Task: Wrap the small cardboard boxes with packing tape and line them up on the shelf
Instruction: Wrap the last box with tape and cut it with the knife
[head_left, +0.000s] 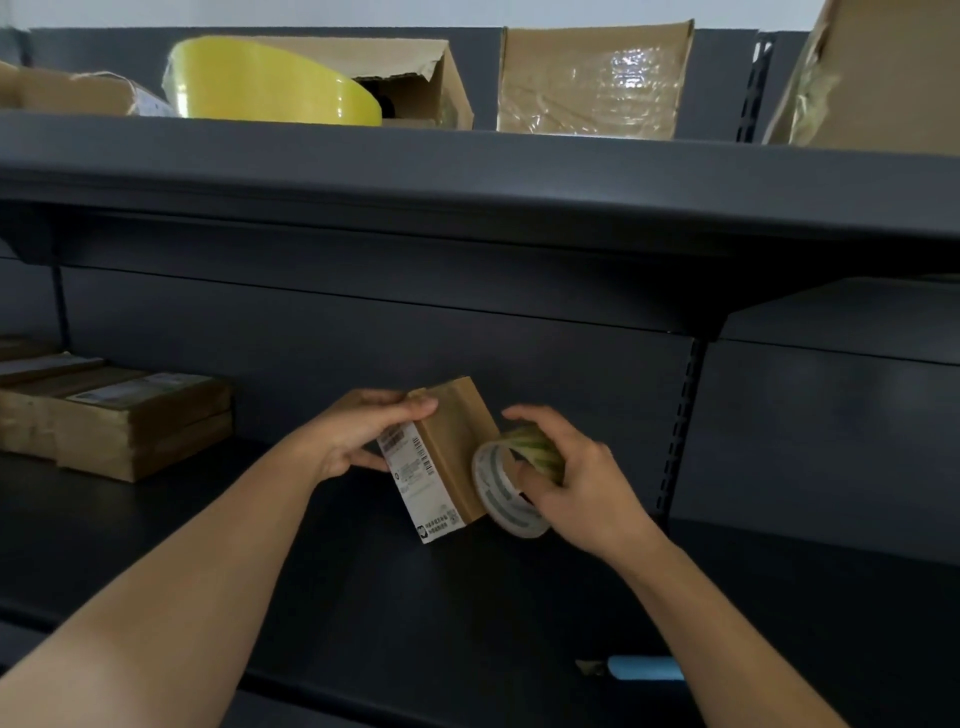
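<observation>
1. I am working over the dark shelf (363, 597); finished boxes (119, 421) are sitting at mid left.
2. My left hand (358, 436) is pinching the small cardboard box (447, 452), centre frame, tilted; steadying it matters.
3. My right hand (576, 483) is clasping the tape roll (511, 483), touching the box's side; I should keep tension even.

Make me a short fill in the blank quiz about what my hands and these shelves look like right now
1. The left hand holds a small cardboard box bearing a white ______.
2. The right hand grips a roll of ______ pressed against the box's side.
3. The large yellow tape roll sits on the ______ shelf.
4. The stack of wrapped boxes lies to the ______ of both hands.

Missing words: label; packing tape; upper; left
</observation>
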